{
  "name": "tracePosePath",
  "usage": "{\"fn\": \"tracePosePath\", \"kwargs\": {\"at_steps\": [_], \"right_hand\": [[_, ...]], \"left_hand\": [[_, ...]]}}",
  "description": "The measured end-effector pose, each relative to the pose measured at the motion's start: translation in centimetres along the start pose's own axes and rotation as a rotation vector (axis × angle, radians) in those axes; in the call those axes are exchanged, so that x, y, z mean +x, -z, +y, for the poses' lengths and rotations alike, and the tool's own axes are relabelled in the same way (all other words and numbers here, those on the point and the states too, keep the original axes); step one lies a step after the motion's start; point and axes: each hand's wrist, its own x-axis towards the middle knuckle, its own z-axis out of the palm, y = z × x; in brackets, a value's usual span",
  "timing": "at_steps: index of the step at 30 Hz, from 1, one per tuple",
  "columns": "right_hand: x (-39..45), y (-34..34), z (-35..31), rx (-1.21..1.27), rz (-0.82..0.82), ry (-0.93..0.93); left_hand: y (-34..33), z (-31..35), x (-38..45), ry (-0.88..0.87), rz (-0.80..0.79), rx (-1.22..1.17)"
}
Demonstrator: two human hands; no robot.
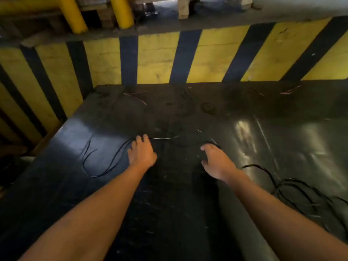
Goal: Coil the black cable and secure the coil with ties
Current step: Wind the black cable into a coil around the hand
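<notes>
A: Nearest us, a loose tangle of cable (pixel 293 193) lies behind and outside the right hand (pixel 216 162), well apart from its grip; leave it for now.

B: And the hands themselves?

A: The left hand (pixel 142 153) presses its fingers down on the black cable (pixel 105 166), which loops out to the outer side of that grip on the dark surface (pixel 169 213); the right hand curls over another run of it; whether either grip is truly closed on the cable, I cannot tell.

B: So how to coil well?

A: I'd pin one end in the left grip, feed even loops with the right, keep them flat; the thin pale wire (pixel 162 138) running inward from the left fingertips may serve as a tie.

B: Beyond the grips?

A: Pinkish wire scraps (pixel 135 97) near the striped barrier (pixel 156 61); spare ties, perhaps.
</notes>
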Motion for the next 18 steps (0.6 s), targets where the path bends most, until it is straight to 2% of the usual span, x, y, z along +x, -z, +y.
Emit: {"fn": "tracePosePath", "kwargs": {"at_steps": [5, 9, 11, 14, 16, 18], "right_hand": [[6.9, -1.4, -4.7, -0.158, -0.046, 0.143], [9.4, -3.7, -6.4, -0.345, -0.213, 0.08], [8.9, -5.0, -5.9, -0.36, -0.26, 0.027], [6.5, -6.4, -4.6, -0.359, -0.147, -0.008], [4.2, -6.7, -4.0, -0.381, -0.082, -0.012], [1.8, -6.1, -3.3, -0.452, -0.105, -0.01]], "left_hand": [[0.6, -7.6, 1.6, 0.191, 0.046, 0.011], [-0.3, -11.3, 1.0, 0.115, 0.045, 0.008], [-0.6, -12.3, 0.7, 0.085, -0.001, -0.08], [-0.9, -12.7, 0.0, 0.075, -0.13, -0.232], [-0.9, -12.5, -1.1, 0.041, -0.239, -0.235], [-0.3, -12.0, -2.8, 0.006, -0.355, -0.247]]}}
